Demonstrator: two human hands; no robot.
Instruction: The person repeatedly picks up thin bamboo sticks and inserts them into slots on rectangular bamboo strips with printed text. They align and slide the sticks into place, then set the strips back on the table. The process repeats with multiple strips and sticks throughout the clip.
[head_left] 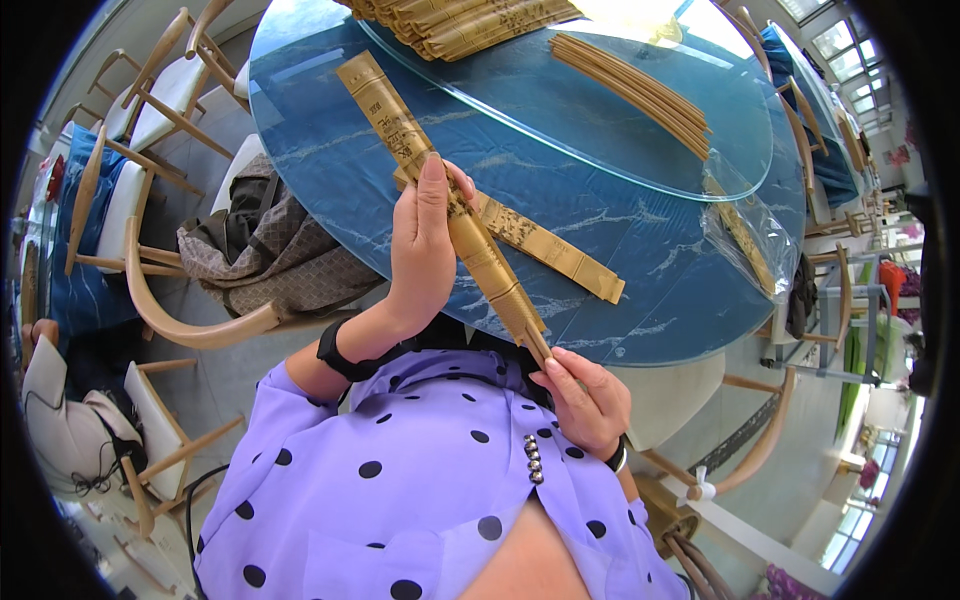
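Observation:
My left hand (425,235) is closed around a long gold chopstick sleeve (378,100), its thumb lying along the front. The sleeve slants from the upper left down toward my right hand (588,398). At its lower end the tips of wooden chopsticks (539,347) stick out, pinched between my right thumb and fingers. The rest of the chopsticks is hidden inside the sleeve. A second gold sleeve (565,258) with dark print lies on the blue table (660,310), partly behind the held one.
On the glass turntable (510,105) are a pile of gold sleeves (470,30) and a bundle of bare chopsticks (635,90). A clear plastic bag (745,240) with a gold strip lies at the table's right. Chairs (200,335) surround the table; a patterned bag (275,240) rests on one.

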